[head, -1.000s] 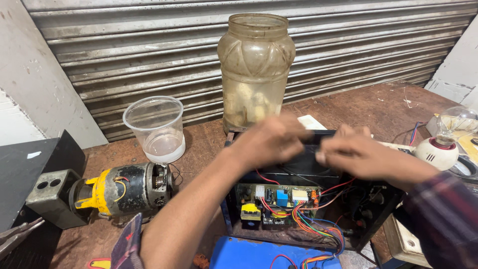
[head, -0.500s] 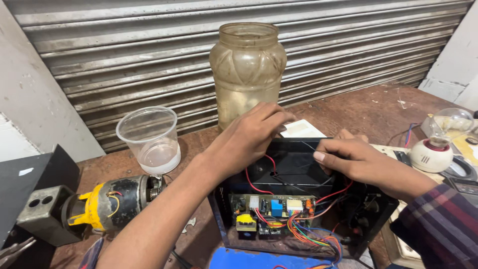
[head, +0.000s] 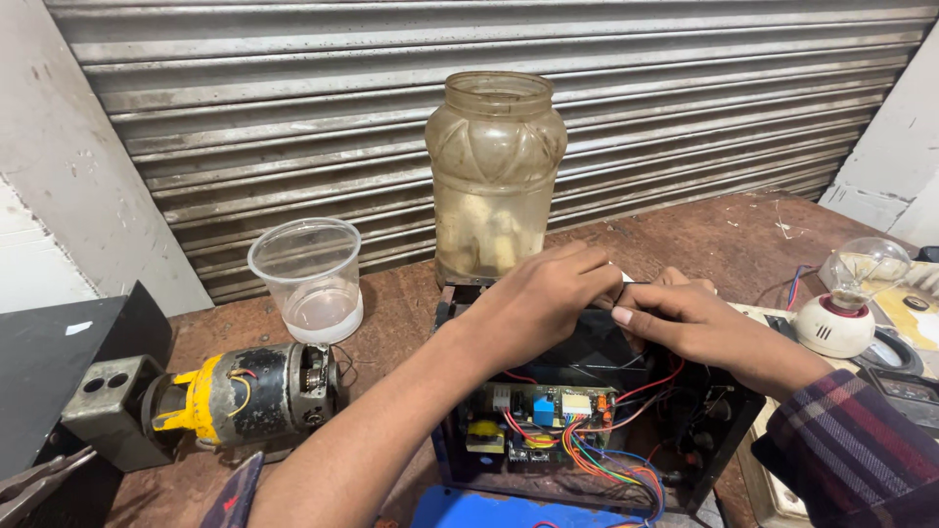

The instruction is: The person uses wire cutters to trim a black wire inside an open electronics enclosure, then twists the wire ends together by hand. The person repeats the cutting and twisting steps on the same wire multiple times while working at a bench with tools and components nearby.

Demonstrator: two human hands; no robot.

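left hand (head: 543,298) fingers pinched on black box (head: 587,411) rear edge | right hand (head: 690,323) fingers clamped there too | jar (head: 496,171) just behind

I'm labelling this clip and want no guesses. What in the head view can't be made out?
- What the left hand and right hand pinch: hidden by their own fingers, head view.
- Rear of the open black box: covered by both hands.
- Blue part below the box: cut off by the bottom edge.
- Contents of the cloudy jar: blurred by its hazy wall.
- Pliers: cut off at the left edge.
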